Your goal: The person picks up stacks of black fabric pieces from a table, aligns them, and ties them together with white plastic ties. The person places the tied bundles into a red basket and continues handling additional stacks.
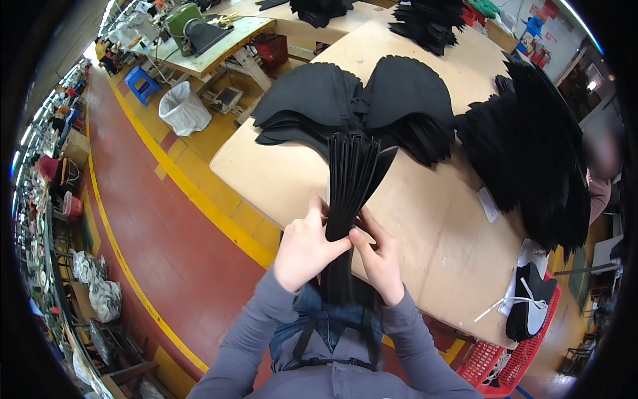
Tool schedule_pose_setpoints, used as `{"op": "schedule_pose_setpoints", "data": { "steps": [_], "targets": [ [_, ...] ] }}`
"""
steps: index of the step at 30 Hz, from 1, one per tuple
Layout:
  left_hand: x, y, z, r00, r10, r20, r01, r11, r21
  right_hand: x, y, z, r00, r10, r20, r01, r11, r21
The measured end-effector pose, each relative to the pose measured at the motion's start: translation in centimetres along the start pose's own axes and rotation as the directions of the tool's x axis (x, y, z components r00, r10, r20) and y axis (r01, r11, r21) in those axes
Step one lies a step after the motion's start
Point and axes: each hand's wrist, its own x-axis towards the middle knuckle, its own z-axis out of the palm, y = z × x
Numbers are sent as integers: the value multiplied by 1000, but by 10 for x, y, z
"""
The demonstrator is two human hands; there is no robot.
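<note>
Between my hands stands a thick bundle of black cut fabric pieces, held on edge over the near side of the table, its layers fanning apart at the far end. My left hand is closed around the bundle's left side. From the right, my right hand grips it, with thumb and fingers pressed against the layers. Just beyond lie two stacks of rounded black pieces, the left stack and the right stack, side by side on the pale tabletop.
A tall heap of black pieces stands on the right, with a person beside it. A tied black bundle lies at the table corner above a red basket. To the left are a white bin bag, a blue stool and a green machine.
</note>
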Motion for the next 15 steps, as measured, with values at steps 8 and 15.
{"op": "schedule_pose_setpoints", "data": {
  "steps": [8, 15],
  "targets": [
    [-6, -5, -9, 982, -113, 152, 183, 772, -608, 7, 2, -16, 983, -8, 185, -12, 994, 108],
    [-2, -8, -12, 971, -175, 164, 239, 762, -602, 5, 2, -9, 996, -28, 83, 11, 979, 202]
  ]
}}
